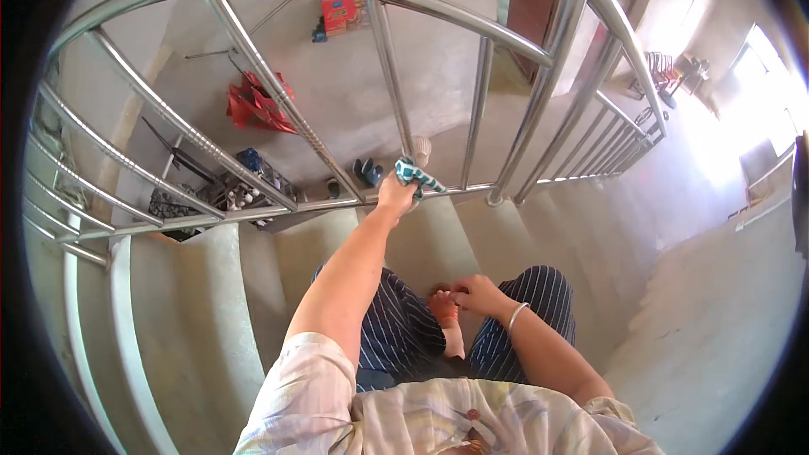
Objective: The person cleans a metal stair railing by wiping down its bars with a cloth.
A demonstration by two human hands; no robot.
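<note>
My left hand (396, 194) is stretched forward, closed on a green-and-white patterned cloth (419, 175). The cloth lies around the foot of an upright bar (391, 84) of the metal railing, by the bottom rail (337, 203). Between my knees, my right hand (478, 296) hangs with curled fingers, and I see nothing in them; a silver bangle (517, 317) is on its wrist. Close beside those fingers is a foot (443, 310) in an orange-red strapped sandal. Striped dark trousers (543, 303) cover my bent legs.
Concrete stairs (206, 286) curve down on both sides. Beyond the railing lie a red plastic bag (255, 103), a red box (344, 14), dark shoes (367, 172) and a cluttered rack (223, 190). A pale wall (725, 312) stands at right; stools (660, 67) are farther off.
</note>
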